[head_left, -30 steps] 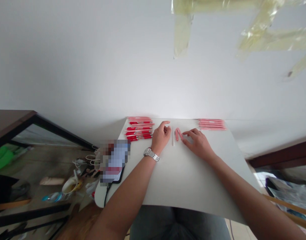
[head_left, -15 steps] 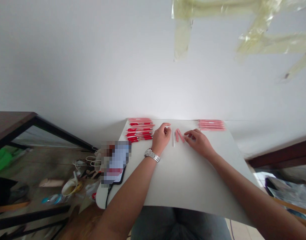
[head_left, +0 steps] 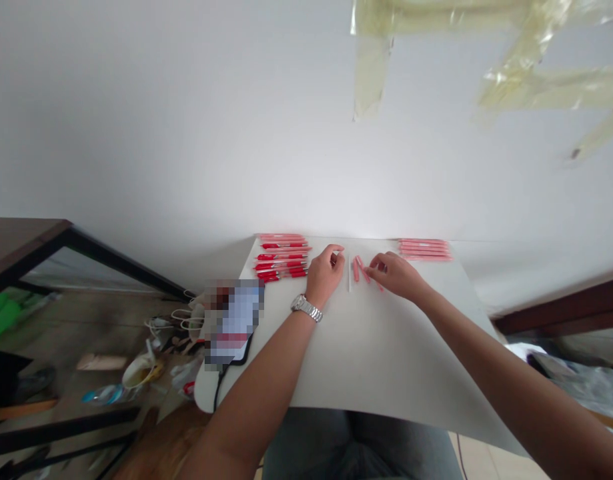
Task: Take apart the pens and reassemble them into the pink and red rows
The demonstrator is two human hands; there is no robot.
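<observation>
Left hand: curled, kept apart from the right; whether anything is gripped cannot be told. Watch worn on its wrist.
Right hand: fingers bent over the pink pieces; one end is seen below the palm, but a firm grip cannot be confirmed.
Pink pieces: laid between the hands on the white table, one slanted beside another.
White rod: set upright to the wall, between left hand and pink pieces.
Left row: red-gripped pens stacked with pink ones, just beside left hand.
Right row: pink sticks lined up near the wall.
Tub: placed on the floor; something yellowish is seen inside, kind unclear.
Bottle: laid near the tub; contents cannot be made out.
Phone: rested at table's left edge, screen pixelated.
</observation>
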